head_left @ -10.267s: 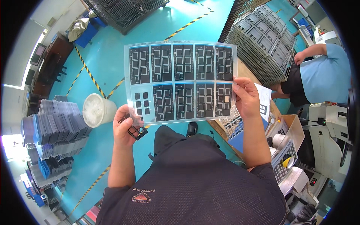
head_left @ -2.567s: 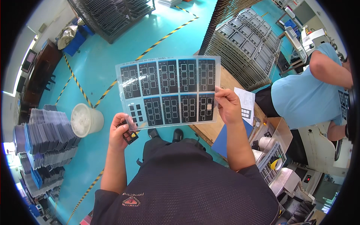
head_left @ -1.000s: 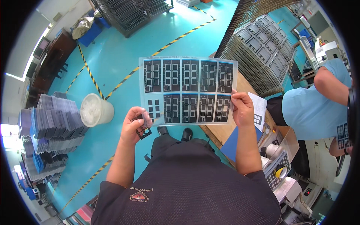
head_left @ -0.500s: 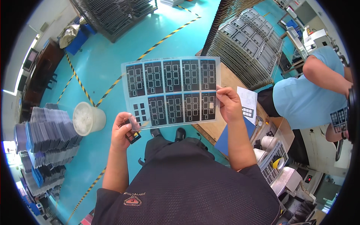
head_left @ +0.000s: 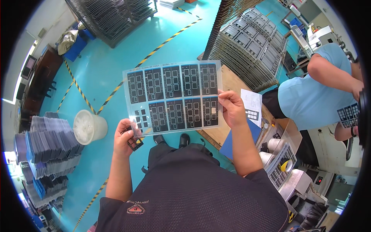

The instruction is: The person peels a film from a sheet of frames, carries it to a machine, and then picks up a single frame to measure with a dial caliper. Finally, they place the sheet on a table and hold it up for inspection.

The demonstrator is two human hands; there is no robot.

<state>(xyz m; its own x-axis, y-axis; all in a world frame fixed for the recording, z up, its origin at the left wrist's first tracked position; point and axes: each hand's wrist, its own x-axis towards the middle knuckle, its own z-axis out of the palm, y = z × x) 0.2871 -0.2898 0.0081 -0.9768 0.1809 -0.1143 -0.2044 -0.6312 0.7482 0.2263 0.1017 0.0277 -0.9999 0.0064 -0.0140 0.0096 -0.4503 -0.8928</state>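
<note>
Held up in front of me is a clear plastic sheet [head_left: 172,98] printed with two rows of black panels, each with small framed windows. At the lower left one panel is gone, and only small dark squares show there. My right hand [head_left: 233,108] pinches the sheet's right edge between thumb and fingers. Its lower left corner is gripped by my left hand [head_left: 124,139]. That hand also holds a small black panel with windows [head_left: 135,144], which hangs below the corner.
A wooden table [head_left: 235,82] with a paper [head_left: 252,102] and a blue board [head_left: 236,144] lies to the right. Beyond it stands a wire drying rack [head_left: 251,48]. A person in a light blue shirt [head_left: 305,96] holds a similar sheet. At left are a white bucket [head_left: 91,127] and stacked sheets [head_left: 54,143].
The sheet has shifted slightly left and down with both hands still on it. The view has turned a little. The other person's hand has come into view at the far right.
</note>
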